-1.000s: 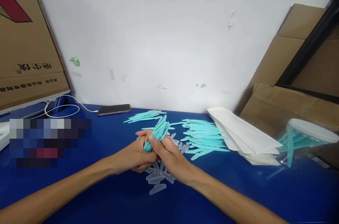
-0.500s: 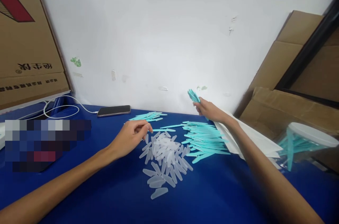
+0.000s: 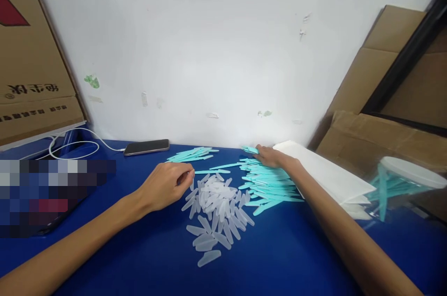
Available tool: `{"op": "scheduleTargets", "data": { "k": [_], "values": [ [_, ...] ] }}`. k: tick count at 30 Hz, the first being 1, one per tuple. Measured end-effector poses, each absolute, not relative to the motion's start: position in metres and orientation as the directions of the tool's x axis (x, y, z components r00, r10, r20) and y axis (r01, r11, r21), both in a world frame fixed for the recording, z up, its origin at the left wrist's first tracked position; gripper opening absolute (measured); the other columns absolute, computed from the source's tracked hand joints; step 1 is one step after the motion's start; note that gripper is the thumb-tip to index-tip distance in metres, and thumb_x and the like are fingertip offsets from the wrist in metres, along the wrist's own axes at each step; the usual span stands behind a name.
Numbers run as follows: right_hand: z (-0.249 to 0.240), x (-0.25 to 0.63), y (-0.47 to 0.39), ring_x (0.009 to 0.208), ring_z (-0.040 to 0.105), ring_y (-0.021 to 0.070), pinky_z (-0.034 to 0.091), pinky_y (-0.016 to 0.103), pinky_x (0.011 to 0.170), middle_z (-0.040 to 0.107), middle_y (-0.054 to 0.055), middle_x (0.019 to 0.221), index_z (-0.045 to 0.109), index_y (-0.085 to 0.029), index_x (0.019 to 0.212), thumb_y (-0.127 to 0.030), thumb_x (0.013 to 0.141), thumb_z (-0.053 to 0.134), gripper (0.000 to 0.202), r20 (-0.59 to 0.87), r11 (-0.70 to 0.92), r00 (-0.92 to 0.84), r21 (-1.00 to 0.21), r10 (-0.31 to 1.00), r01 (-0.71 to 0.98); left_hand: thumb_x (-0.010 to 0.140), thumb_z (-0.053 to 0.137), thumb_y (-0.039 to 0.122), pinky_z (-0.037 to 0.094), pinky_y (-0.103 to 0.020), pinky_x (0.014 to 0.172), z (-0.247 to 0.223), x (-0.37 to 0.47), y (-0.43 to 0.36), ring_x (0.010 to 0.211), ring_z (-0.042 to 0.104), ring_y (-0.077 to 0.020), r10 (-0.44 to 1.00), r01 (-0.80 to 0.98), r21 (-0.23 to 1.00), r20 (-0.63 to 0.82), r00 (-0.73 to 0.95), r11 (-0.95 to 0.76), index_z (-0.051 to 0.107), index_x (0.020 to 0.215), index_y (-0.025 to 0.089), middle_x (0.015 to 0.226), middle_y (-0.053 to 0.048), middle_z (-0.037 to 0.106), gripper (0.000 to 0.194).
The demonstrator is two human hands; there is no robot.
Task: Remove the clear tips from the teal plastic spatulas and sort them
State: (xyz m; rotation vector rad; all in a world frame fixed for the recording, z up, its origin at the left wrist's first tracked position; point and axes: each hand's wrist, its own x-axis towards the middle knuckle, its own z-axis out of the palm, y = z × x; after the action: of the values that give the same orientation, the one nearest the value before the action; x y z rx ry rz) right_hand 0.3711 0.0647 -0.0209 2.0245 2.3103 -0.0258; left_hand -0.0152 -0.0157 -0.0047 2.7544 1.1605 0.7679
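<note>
Close to the table's back edge, my right hand [image 3: 268,155] is closed on a bunch of teal eyebrow razors [image 3: 250,149], their ends sticking out left of the fingers. Just in front lies a fanned pile of the same teal razors [image 3: 268,182]. My left hand [image 3: 171,182] hovers at the left of a heap of translucent blade caps [image 3: 218,193], its fingers curled in a pinch; whatever is between the fingertips is hidden. A single teal razor [image 3: 214,172] lies by those fingertips. Behind the left hand is a smaller razor pile [image 3: 193,153].
A phone [image 3: 146,147] on a white cable lies at the back left. White paper sheets [image 3: 324,175] and a clear tub of teal razors with a white lid [image 3: 414,172] stand at right. Cardboard boxes [image 3: 38,53] flank the blue table [image 3: 244,268].
My right hand has come down with the bunch of razors from in front of the wall to the back of the large pile. The left hand has barely shifted, its fingers curled closer.
</note>
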Motion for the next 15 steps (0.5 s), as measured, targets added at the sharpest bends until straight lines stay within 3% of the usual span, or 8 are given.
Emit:
{"op": "scheduleTargets", "data": {
  "k": [4, 8, 15],
  "values": [
    [-0.017, 0.372, 0.065, 0.113, 0.058, 0.0323, 0.043, 0.039, 0.09, 0.062, 0.019, 0.122, 0.05, -0.015, 0.13, -0.037, 0.094, 0.045, 0.042, -0.044, 0.171, -0.172, -0.008, 0.984, 0.985, 0.096, 0.043, 0.026, 0.032, -0.027, 0.057, -0.004, -0.015, -0.015, 0.056, 0.051, -0.0137, 0.691, 0.663, 0.235, 0.412, 0.594, -0.711, 0.065, 0.078, 0.019, 0.067, 0.001, 0.063, 0.029],
    [-0.011, 0.37, 0.062, 0.106, 0.06, 0.0278, 0.044, 0.035, 0.086, 0.063, 0.014, 0.118, 0.055, -0.021, 0.128, -0.026, 0.088, 0.048, 0.041, -0.017, 0.221, -0.222, -0.055, 0.975, 0.974, 0.096, 0.043, 0.027, 0.032, -0.027, 0.058, -0.006, -0.015, -0.013, 0.056, 0.051, -0.0139, 0.693, 0.67, 0.225, 0.409, 0.594, -0.708, 0.064, 0.077, 0.019, 0.067, 0.001, 0.063, 0.03],
    [-0.005, 0.357, 0.048, 0.105, 0.059, 0.0269, 0.043, 0.038, 0.089, 0.062, 0.014, 0.115, 0.06, -0.019, 0.122, -0.024, 0.092, 0.045, 0.034, 0.127, 0.293, -0.284, -0.055, 0.95, 0.955, 0.096, 0.042, 0.028, 0.033, -0.028, 0.058, -0.007, -0.014, -0.014, 0.058, 0.053, -0.0146, 0.691, 0.669, 0.22, 0.401, 0.601, -0.71, 0.065, 0.079, 0.019, 0.068, 0.0, 0.064, 0.03]
  ]
}}
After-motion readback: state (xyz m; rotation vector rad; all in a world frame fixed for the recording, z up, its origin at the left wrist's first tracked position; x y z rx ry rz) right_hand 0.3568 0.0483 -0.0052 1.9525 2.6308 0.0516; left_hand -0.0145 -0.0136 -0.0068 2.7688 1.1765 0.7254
